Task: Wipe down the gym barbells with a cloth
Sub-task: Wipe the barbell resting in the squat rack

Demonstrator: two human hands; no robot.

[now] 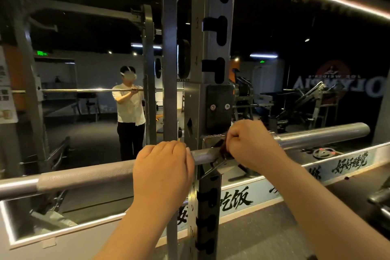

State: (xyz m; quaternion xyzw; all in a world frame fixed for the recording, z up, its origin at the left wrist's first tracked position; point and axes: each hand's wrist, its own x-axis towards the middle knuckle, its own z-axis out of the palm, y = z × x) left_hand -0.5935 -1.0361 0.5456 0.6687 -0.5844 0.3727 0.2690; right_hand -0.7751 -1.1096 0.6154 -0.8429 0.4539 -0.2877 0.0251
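1. A person's left hand wraps a closed grip over the knurled shaft of the barbell, which lies nearly level across the frame in a steel rack
2. The right hand holds the same bar in a tightly curled grip, just right of the rack upright; something dark shows under its fingers, too hidden to identify
3. The bar rests in a metal hook on the upright, between the two hands, and the slotted post blocks the middle of the view from top to bottom
4. Right of the hook the smooth sleeve runs out to a bare free end; left of the left hand the shaft carries on to the frame's edge
5. A wall mirror stands close behind the rack, reflecting the person in a white shirt and further gym machines
6. Dark floor lies open below the bar, right of the post
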